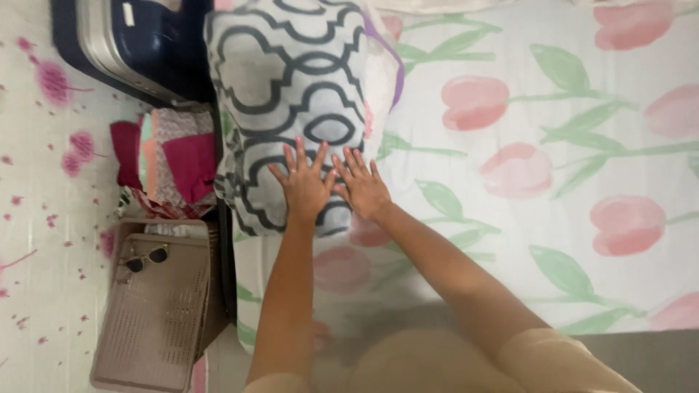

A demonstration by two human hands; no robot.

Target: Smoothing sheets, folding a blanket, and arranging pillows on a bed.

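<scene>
A pillow (298, 80) in a white cover with a dark grey lattice pattern lies on the bed, near its left edge. My left hand (303, 185) rests flat on the pillow's near end with the fingers spread. Beside it, my right hand (362, 185) presses flat on the same end, fingers apart, half on the pillow and half on the sheet. Neither hand grips anything. The bed sheet (539, 218) is white with pink tulips and green leaves.
A dark blue suitcase (138, 44) stands at the top left beside the bed. Folded pink and patterned clothes (171, 160) lie below it. A brown plastic basket lid (156, 313) carries a pair of sunglasses (145, 258). The floor covering (44, 182) is white with pink flowers.
</scene>
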